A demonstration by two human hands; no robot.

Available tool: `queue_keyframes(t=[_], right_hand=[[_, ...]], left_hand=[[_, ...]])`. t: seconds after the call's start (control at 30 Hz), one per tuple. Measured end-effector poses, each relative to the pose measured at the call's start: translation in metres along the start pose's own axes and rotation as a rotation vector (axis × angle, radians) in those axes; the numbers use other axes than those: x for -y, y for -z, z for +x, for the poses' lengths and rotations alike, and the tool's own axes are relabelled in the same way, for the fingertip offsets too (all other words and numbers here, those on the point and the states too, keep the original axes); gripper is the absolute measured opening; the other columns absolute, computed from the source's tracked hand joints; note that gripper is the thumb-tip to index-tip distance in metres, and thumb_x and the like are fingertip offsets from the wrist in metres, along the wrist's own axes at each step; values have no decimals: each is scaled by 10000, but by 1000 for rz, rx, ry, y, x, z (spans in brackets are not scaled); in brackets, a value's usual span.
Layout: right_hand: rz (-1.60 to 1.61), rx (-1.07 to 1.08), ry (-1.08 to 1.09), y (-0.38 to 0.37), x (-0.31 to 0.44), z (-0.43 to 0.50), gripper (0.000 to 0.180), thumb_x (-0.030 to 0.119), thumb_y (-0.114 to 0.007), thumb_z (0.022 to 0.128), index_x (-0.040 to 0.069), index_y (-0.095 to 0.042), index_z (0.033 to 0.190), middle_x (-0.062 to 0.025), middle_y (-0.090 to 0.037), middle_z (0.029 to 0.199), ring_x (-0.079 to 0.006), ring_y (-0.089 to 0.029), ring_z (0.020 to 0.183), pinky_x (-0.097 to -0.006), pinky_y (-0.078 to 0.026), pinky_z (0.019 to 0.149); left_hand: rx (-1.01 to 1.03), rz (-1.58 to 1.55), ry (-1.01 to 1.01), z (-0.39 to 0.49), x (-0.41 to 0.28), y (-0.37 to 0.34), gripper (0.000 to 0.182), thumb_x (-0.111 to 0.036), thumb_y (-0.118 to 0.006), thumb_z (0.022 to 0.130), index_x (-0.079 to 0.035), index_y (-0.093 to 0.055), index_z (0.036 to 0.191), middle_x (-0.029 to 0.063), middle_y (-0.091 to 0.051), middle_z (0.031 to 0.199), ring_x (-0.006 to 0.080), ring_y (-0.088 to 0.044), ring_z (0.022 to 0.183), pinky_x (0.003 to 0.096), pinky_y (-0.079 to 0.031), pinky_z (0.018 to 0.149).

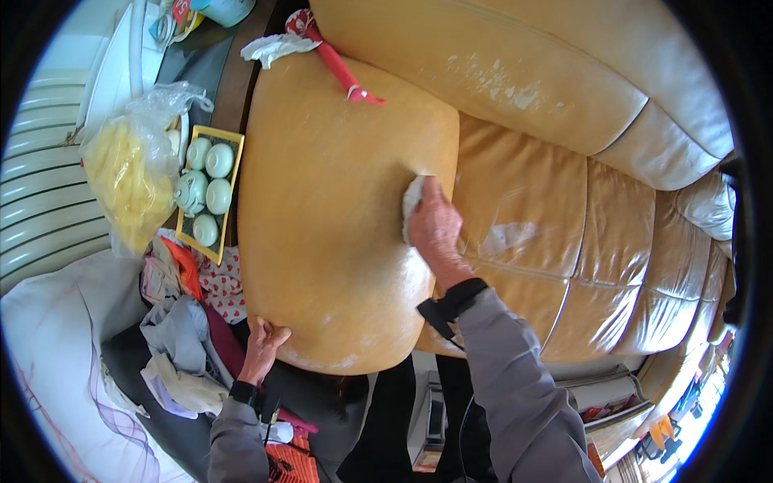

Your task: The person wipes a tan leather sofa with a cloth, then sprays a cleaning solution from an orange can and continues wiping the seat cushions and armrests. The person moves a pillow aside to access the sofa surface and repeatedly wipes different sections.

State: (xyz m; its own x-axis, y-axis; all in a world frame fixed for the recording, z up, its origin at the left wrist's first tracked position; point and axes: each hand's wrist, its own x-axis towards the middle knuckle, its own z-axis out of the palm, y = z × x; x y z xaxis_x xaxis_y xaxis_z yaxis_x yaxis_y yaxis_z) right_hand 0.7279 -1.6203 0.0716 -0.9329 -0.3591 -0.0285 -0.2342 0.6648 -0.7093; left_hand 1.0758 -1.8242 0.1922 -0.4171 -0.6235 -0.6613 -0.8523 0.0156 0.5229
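Observation:
My right hand (pixel 433 226) grips a white cloth or pad (pixel 413 208) and presses it on the right side of a tan leather sofa armrest (pixel 326 199). At the armrest's near left corner rests my left hand (pixel 263 347), its fingers over the edge and holding no object that I can see. Across the far end of the armrest lie a red fabric strip (pixel 339 69) and a crumpled white tissue or cloth (pixel 279 47). Pale worn patches mark the seat (pixel 513 235) and the backrest (pixel 495 78).
Left of the armrest, a yellow-rimmed tray (pixel 228 232) holds a pale green teapot and several cups, beside a plastic bag (pixel 130 175) with yellow contents. Piled clothes (pixel 181 332) lie below them. A ribbed radiator (pixel 45 181) stands at the far left.

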Motion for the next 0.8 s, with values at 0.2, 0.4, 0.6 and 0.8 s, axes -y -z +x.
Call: queue_keyframes(t=[0.2,0.4,0.6,0.8], right_hand=[[45,303,538,16,90,-166,146,94,-606,857,87,-612,1003,-119,-647,879,-287,-696,684,-443,-568,554],[-121,25,367,-19,104,-85,250,39,-598,879,68,-577,1126,-125,-632,772,-341,-670,599,-443,-538,497],[-85,306,720,-19,156,-189,303,76,-661,804,92,-629,1105,-102,-614,853,-298,-653,716,-442,-523,622],[-279,696,1182,-54,191,-213,288,161,-615,842,86,-639,1119,-80,-570,849,-274,-635,808,-418,-486,686]], left_hand=[[47,-121,70,4,-2,-1,392,-209,-797,879,-91,-425,917,-18,-405,863,108,-413,804,273,-396,722],[18,-411,-10,-17,13,14,335,-227,-759,913,-122,-444,869,-24,-413,842,97,-408,799,266,-366,749],[-149,-731,-17,-95,54,17,219,-186,-701,968,-82,-519,906,5,-534,859,110,-554,793,279,-458,739],[-152,-772,251,-196,124,15,217,-161,-722,956,-58,-531,945,5,-528,827,102,-554,755,262,-478,717]])
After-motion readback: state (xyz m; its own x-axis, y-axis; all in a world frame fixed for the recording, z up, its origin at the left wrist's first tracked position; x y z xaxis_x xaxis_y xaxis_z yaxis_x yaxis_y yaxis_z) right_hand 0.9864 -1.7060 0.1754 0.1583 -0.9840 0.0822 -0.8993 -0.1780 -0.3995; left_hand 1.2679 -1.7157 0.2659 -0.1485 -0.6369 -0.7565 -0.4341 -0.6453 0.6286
